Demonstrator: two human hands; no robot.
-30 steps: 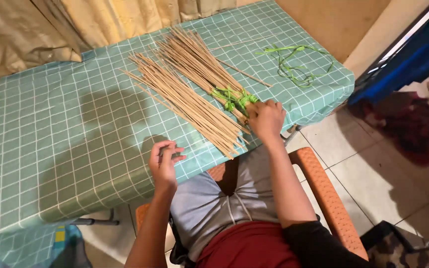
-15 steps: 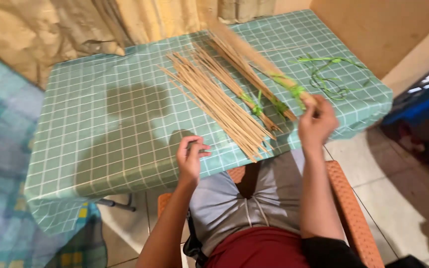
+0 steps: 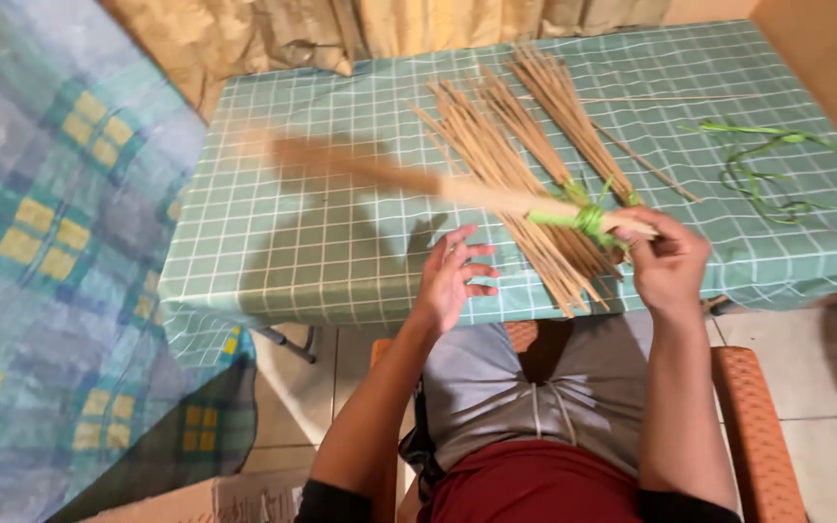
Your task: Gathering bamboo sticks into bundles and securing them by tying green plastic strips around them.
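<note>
My right hand grips a bundle of thin tan sticks bound near its end with a green strip. The bundle is blurred and points left across the table. My left hand hovers open above the table's near edge, just below the bundle, fingers spread. Under the bundle lie several loose tan sticks fanned on the green checked tablecloth. A second tied bundle lies behind them.
Loose green strips lie at the table's right side. A beige curtain hangs behind the table. A plaid blue and yellow cloth covers the left. I sit on an orange chair over a tiled floor.
My right hand lifted the tied bundle off the table and swung it from pointing away to pointing left. My left hand opened and rose slightly. The camera view shifted left.
</note>
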